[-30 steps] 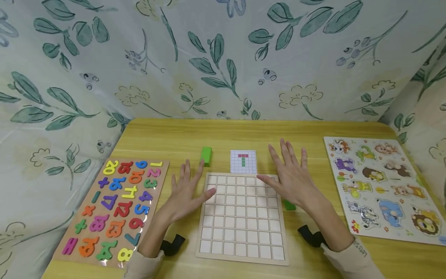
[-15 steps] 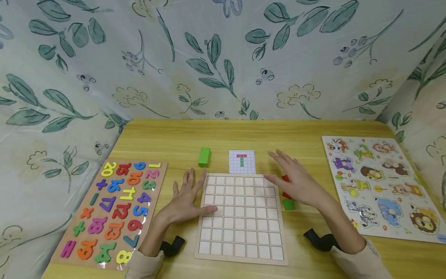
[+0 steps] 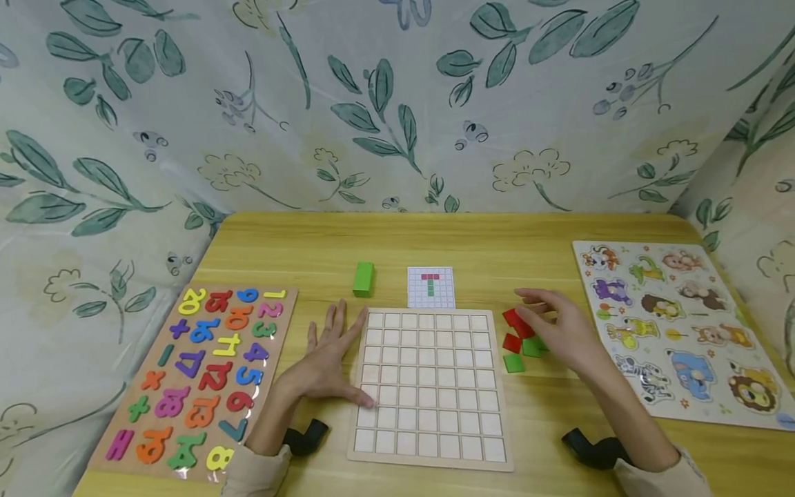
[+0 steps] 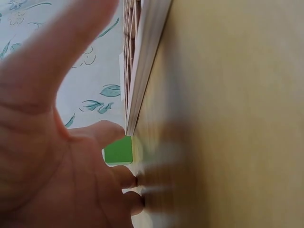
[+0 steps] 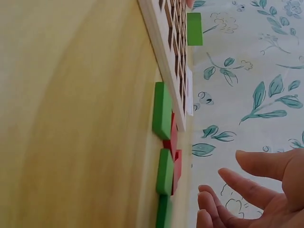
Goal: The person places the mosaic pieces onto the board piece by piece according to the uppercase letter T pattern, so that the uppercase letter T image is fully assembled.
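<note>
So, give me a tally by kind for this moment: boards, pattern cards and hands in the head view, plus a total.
Boards: 3 (grid board, number board, animal board)
Pattern cards: 1 (the pattern card)
Hands: 2 (left hand, right hand)
Total: 6

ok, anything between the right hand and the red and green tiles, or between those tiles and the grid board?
Nothing visible either way. Open air separates the right hand from the red tiles and green tiles, which lie beside the grid board on its right. The left hand is at its opposite edge.
</note>
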`<act>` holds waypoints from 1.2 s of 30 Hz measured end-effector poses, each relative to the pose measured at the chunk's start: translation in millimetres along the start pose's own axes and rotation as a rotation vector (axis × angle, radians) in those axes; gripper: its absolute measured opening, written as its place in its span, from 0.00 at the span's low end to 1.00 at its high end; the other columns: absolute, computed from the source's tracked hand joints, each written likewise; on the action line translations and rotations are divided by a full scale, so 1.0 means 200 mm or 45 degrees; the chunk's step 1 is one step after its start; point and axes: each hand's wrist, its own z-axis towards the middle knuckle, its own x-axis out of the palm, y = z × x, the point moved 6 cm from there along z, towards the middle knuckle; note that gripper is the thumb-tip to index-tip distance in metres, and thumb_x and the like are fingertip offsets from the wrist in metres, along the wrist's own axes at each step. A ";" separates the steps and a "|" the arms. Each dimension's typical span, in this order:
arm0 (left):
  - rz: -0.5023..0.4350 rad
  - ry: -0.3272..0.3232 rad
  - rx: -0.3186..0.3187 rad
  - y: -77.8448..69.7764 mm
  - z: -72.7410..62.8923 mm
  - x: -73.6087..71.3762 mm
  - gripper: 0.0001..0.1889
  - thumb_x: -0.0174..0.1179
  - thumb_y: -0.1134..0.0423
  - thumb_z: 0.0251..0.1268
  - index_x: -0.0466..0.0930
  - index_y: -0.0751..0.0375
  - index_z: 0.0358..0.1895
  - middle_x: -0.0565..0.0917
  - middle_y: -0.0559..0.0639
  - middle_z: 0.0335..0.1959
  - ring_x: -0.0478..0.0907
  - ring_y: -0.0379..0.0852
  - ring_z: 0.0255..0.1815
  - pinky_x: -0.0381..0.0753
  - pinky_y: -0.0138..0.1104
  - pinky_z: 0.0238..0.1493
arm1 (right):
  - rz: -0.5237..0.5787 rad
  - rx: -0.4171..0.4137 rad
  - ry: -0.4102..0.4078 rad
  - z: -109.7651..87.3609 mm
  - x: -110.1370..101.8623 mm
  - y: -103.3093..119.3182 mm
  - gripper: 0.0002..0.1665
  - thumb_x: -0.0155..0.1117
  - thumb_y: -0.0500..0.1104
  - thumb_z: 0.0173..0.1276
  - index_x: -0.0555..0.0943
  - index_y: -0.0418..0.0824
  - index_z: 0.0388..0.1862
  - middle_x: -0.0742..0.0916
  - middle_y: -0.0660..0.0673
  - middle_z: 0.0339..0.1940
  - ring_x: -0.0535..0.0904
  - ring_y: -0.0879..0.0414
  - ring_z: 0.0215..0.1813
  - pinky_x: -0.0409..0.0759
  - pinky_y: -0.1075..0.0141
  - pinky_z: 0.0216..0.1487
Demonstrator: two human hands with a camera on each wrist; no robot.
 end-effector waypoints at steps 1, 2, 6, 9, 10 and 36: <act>0.004 0.001 0.001 0.00 0.00 0.00 0.78 0.87 0.43 0.33 0.37 0.49 0.86 0.21 0.66 0.84 0.16 0.65 0.84 0.15 0.68 0.77 | -0.004 0.013 -0.001 0.00 0.00 -0.01 0.27 0.59 0.49 0.81 0.76 0.40 0.72 0.81 0.32 0.64 0.78 0.41 0.60 0.79 0.57 0.53; 0.009 0.002 0.003 0.00 0.00 0.00 0.79 0.87 0.43 0.32 0.37 0.49 0.86 0.21 0.66 0.84 0.16 0.65 0.84 0.16 0.68 0.77 | -0.005 0.028 0.001 0.00 0.00 -0.03 0.26 0.60 0.49 0.80 0.77 0.40 0.72 0.82 0.32 0.63 0.78 0.41 0.59 0.79 0.60 0.51; 0.029 0.002 0.015 0.00 0.00 0.00 0.80 0.89 0.45 0.30 0.37 0.51 0.86 0.21 0.66 0.84 0.16 0.66 0.84 0.17 0.69 0.77 | -0.006 0.062 0.014 0.00 0.00 -0.06 0.25 0.65 0.46 0.77 0.79 0.39 0.69 0.83 0.32 0.60 0.79 0.43 0.55 0.77 0.68 0.45; 0.040 0.003 0.017 0.00 0.00 0.00 0.80 0.89 0.46 0.29 0.37 0.51 0.86 0.21 0.66 0.84 0.16 0.66 0.84 0.17 0.69 0.77 | 0.006 0.088 0.046 0.01 0.02 -0.08 0.26 0.69 0.46 0.74 0.80 0.39 0.68 0.84 0.32 0.60 0.79 0.44 0.54 0.77 0.68 0.45; 0.041 0.005 0.016 0.00 0.00 0.00 0.80 0.89 0.46 0.29 0.37 0.51 0.86 0.21 0.66 0.84 0.16 0.66 0.84 0.17 0.68 0.77 | 0.012 0.098 0.060 0.01 0.02 -0.09 0.27 0.70 0.46 0.73 0.80 0.39 0.68 0.84 0.32 0.60 0.80 0.44 0.54 0.77 0.68 0.46; 0.046 0.022 0.009 0.01 0.00 0.00 0.82 0.89 0.46 0.28 0.34 0.51 0.86 0.20 0.65 0.83 0.15 0.65 0.84 0.16 0.66 0.78 | -0.073 0.143 0.001 0.10 0.07 -0.11 0.22 0.76 0.40 0.65 0.85 0.36 0.58 0.86 0.35 0.49 0.77 0.50 0.41 0.74 0.69 0.34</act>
